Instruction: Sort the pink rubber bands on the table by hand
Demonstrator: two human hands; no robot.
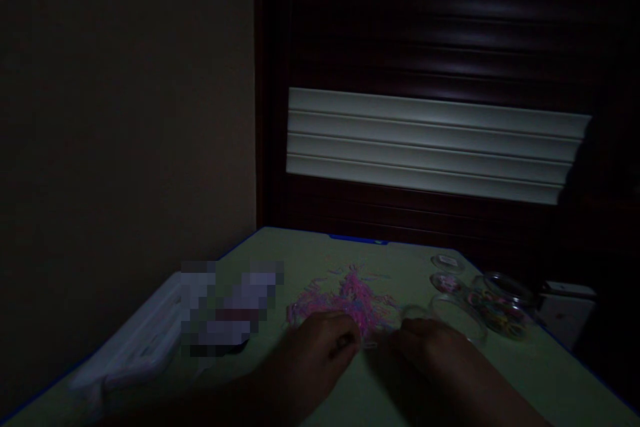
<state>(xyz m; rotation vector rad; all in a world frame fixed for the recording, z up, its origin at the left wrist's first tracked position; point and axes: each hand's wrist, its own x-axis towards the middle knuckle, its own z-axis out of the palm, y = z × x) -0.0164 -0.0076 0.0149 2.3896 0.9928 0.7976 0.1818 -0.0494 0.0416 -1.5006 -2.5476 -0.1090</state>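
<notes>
There are 2 hands in view, 1 left hand and 1 right hand, with 1 heap of pink elastic bands, its strands too many and too fine to count. The 1 pale green table holds 3 clear round plastic lids, 1 clear jar of mixed-colour bands and 1 white tray. Past the table stand 1 white box and 1 white ribbed panel.

My feed runs very dim: a white ribbed panel at upper right catches the light; the left hand and right hand sit shadowed.
</notes>
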